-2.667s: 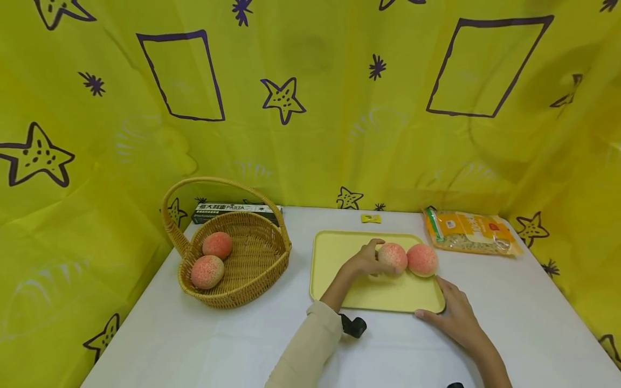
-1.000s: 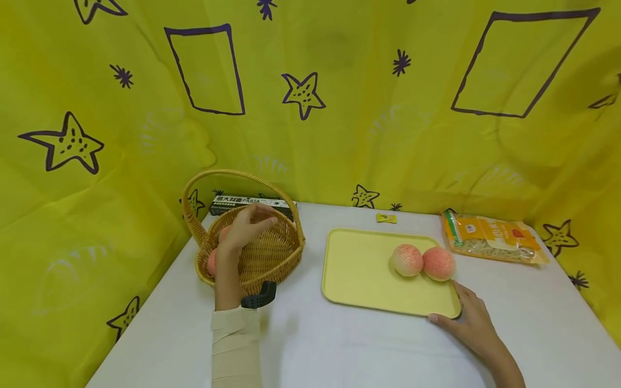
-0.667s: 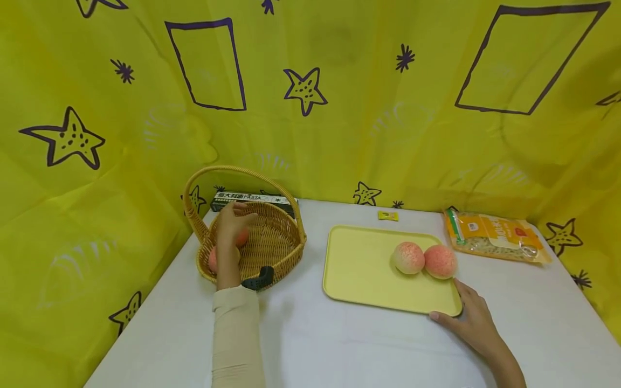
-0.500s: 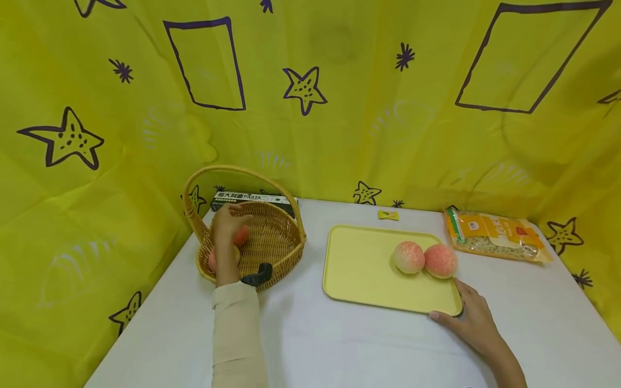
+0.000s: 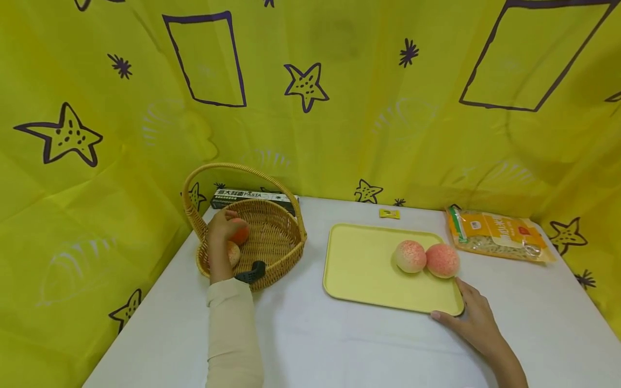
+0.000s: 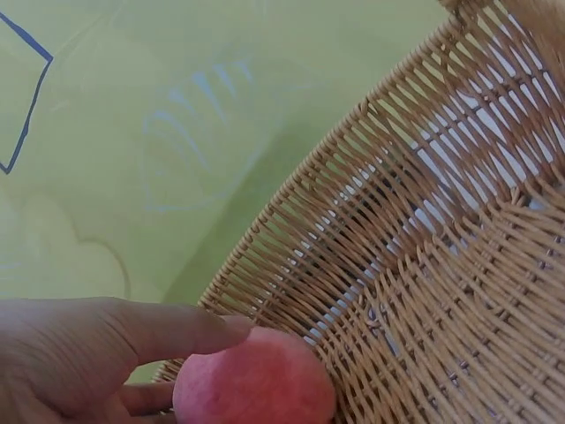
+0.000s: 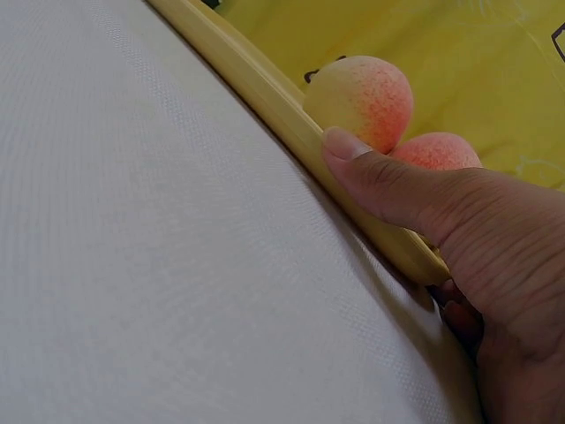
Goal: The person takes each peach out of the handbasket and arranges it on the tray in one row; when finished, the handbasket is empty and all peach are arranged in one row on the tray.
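Head view, pasta box (image 5: 254, 196) behind basket (image 5: 271, 245), candy (image 5: 390, 214)

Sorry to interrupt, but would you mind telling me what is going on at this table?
A person's left hand is inside the wicker basket, gripping one peach while a second peach lies beside it. The right hand rests against the near right corner of the yellow tray, with its thumb on the rim. Two more peaches sit touching on that tray.
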Motion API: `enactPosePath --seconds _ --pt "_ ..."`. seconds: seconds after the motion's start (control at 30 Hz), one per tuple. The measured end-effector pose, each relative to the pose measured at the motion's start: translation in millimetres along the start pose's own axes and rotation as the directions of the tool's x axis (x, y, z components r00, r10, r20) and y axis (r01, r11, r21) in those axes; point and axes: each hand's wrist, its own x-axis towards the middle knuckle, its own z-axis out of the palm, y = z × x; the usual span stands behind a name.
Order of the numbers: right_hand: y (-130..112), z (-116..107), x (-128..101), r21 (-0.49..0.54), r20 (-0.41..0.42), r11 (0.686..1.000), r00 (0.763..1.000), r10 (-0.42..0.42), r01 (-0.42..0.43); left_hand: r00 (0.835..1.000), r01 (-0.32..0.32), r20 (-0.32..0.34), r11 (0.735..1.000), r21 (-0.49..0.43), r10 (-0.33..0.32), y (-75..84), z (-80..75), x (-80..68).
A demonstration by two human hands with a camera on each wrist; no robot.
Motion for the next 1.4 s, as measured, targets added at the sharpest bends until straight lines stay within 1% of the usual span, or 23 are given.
enactPosePath --seconds 0.1,0.2,0.37,0.5,0.6,0.7,1.03,1.17,1.27,1.4 --pt "-0.8 1.1 0.1 0.009 0.004 1.000 1.000 0.003 -0.003 0.999 0.008 0.036 0.999 0.031 -0.009 -2.8 -2.4 2.9" --pt "-1.1 2.6 0.3 0.013 0.010 1.000 1.000 0.006 -0.006 0.997 0.000 0.073 0.998 0.055 -0.004 -6.2 -5.3 5.5" --pt "-2.2 3.6 1.2 0.003 -0.006 1.000 1.000 -0.005 0.005 0.991 -0.042 0.132 0.996 0.084 0.031 -9.2 -10.5 9.7" --pt "-2.5 3.8 2.5 0.002 -0.023 1.000 0.999 -0.022 0.023 0.977 -0.061 0.210 0.993 0.101 0.039 -11.2 -15.1 13.1" --pt "-2.2 3.9 2.5 -0.002 -0.027 1.000 0.999 -0.023 0.023 0.965 -0.099 0.255 0.985 0.140 0.061 -13.2 -17.5 15.7" --pt "-1.5 3.5 1.3 -0.008 -0.026 1.000 0.999 -0.022 0.021 0.956 -0.119 0.285 0.978 0.169 0.067 -15.1 -18.1 17.5" --pt "-1.8 2.4 -0.5 -0.016 -0.013 1.000 1.000 -0.005 0.005 0.936 -0.120 0.349 0.971 0.208 0.041 -17.2 -22.8 18.2" --pt "-1.9 1.0 -0.5 -0.008 -0.012 1.000 1.000 -0.002 0.002 0.935 -0.126 0.352 0.970 0.209 0.045 -16.2 -21.8 19.1" --pt "-1.1 0.2 -0.2 -0.008 -0.002 1.000 1.000 0.005 -0.005 0.937 -0.136 0.345 0.967 0.214 0.056 -16.0 -20.8 20.7" --pt "-0.3 0.2 0.1 -0.015 0.005 1.000 1.000 0.018 -0.018 0.938 -0.158 0.339 0.959 0.236 0.071 -16.5 -20.2 23.2"
